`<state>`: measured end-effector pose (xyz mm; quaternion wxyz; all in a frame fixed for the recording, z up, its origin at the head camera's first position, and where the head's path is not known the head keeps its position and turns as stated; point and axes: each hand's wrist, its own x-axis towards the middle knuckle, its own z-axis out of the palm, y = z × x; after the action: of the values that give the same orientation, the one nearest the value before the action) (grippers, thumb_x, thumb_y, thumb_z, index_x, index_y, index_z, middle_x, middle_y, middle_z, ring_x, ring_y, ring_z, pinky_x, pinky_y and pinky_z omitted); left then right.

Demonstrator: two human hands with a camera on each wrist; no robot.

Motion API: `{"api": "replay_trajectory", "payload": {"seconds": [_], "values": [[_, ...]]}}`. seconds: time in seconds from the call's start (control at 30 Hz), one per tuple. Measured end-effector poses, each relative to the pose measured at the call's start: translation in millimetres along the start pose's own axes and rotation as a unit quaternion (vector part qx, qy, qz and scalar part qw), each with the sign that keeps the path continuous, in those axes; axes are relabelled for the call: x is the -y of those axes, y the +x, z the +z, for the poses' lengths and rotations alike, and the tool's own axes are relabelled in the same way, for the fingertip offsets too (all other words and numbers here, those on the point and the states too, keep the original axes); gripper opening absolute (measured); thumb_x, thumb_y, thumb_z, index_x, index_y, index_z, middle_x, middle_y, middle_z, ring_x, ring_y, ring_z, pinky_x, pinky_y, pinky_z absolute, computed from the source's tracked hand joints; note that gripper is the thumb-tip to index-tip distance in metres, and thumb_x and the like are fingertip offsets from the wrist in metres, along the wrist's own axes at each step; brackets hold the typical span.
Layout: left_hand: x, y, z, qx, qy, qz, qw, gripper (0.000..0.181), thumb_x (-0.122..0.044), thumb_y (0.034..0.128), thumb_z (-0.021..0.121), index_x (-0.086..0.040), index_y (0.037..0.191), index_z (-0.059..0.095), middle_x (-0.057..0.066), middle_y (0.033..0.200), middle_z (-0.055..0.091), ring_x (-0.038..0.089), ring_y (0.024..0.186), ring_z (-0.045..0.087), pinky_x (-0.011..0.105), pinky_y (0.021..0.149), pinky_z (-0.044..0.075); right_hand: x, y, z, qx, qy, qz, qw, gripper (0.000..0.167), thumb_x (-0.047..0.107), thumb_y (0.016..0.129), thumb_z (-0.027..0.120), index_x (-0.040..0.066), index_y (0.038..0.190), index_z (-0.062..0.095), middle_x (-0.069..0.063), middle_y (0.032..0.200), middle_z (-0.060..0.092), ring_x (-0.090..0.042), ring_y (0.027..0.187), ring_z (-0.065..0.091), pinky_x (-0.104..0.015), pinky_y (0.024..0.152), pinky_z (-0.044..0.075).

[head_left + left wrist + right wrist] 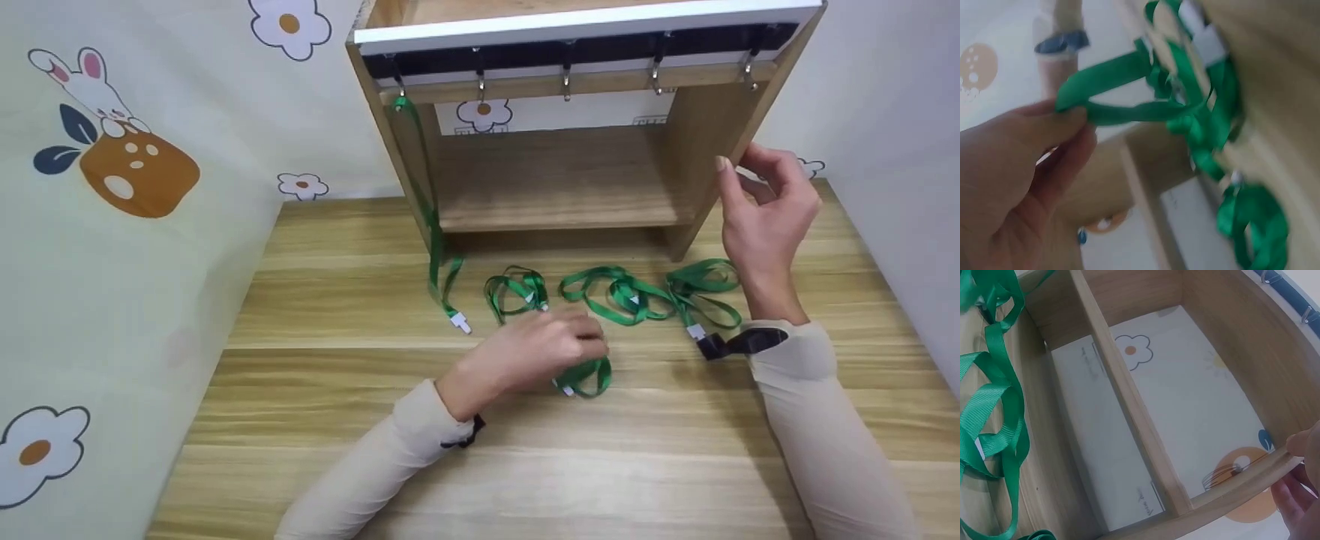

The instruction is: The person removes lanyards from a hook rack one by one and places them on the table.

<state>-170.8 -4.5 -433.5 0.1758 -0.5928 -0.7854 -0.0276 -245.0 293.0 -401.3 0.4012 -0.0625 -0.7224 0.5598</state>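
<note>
My left hand (534, 346) pinches a loop of green lanyard (1109, 76) between thumb and fingertips. In the head view the coil of this lanyard (596, 377) shows below the hand, partly hidden by it. My right hand (772, 210) grips the right side panel of a wooden shelf (562, 176), thumb on its inner side. Another green lanyard (433, 225) hangs from the leftmost metal hook (400, 86), its end with a white clip lying on the table.
Coiled green lanyards lie before the shelf: one at left (517, 289), one mid-right (611, 296), one by the right forearm (701, 292). A dark strip (525, 58) carries several hooks. Patterned walls (225, 97) stand around the wooden table (315, 300).
</note>
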Motion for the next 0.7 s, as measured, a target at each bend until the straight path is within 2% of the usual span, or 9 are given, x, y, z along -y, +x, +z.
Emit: {"api": "replay_trajectory", "payload": {"seconds": [0.1,0.23,0.33,0.53,0.63,0.7], "values": [[-4.3,0.5,7.2,0.045,-0.034,0.002,0.9984,0.028,0.0,0.1065,0.064,-0.021,0.113,0.081,-0.006,0.115,0.078,0.01,0.111,0.072,0.022,0.087,0.065,0,-0.1,0,0.0,0.0,-0.002,1.0,0.028,0.017,0.096,0.084,0.009,0.122,0.078,-0.004,0.12,0.076,-0.018,0.117,0.073,-0.026,0.102,0.063],[-4.2,0.0,16.2,0.073,-0.043,-0.014,0.9963,0.028,0.0,0.1065,0.064,-0.022,0.112,0.081,-0.006,0.116,0.078,0.01,0.113,0.073,0.023,0.089,0.066,-2,0.3,-1,-0.001,0.003,-0.003,1.0,0.028,0.017,0.095,0.084,0.009,0.122,0.079,-0.004,0.119,0.076,-0.018,0.116,0.074,-0.026,0.101,0.064],[-2.2,0.2,22.7,0.075,-0.04,-0.023,0.9961,0.027,-0.002,0.1068,0.065,-0.022,0.111,0.082,-0.006,0.115,0.079,0.01,0.112,0.074,0.024,0.089,0.066,-2,0.4,-1,0.0,0.002,-0.002,1.0,0.029,0.017,0.095,0.084,0.009,0.122,0.078,-0.004,0.121,0.076,-0.018,0.117,0.074,-0.026,0.102,0.063],[2.3,4.7,38.3,0.051,-0.009,-0.039,0.9979,0.029,-0.004,0.1075,0.064,-0.024,0.106,0.084,-0.008,0.103,0.079,0.01,0.098,0.076,0.027,0.079,0.067,-1,-0.5,-2,0.005,-0.005,-0.003,1.0,0.03,0.019,0.096,0.083,0.01,0.124,0.078,-0.005,0.124,0.076,-0.017,0.118,0.073,-0.026,0.103,0.063],[3.8,6.6,43.5,0.056,-0.002,-0.043,0.9975,0.028,-0.004,0.1075,0.064,-0.024,0.106,0.085,-0.008,0.105,0.081,0.01,0.097,0.076,0.026,0.081,0.067,0,-0.5,-2,0.005,-0.006,0.002,1.0,0.03,0.019,0.096,0.084,0.01,0.124,0.077,-0.005,0.124,0.076,-0.018,0.119,0.073,-0.025,0.103,0.063],[4.1,7.0,44.3,0.063,-0.015,-0.042,0.997,0.028,-0.004,0.1067,0.066,-0.023,0.107,0.085,-0.008,0.107,0.081,0.009,0.098,0.077,0.026,0.079,0.068,1,-0.7,-1,0.005,-0.006,0.004,1.0,0.03,0.019,0.096,0.084,0.01,0.124,0.077,-0.005,0.123,0.076,-0.018,0.119,0.073,-0.025,0.103,0.063]]}}
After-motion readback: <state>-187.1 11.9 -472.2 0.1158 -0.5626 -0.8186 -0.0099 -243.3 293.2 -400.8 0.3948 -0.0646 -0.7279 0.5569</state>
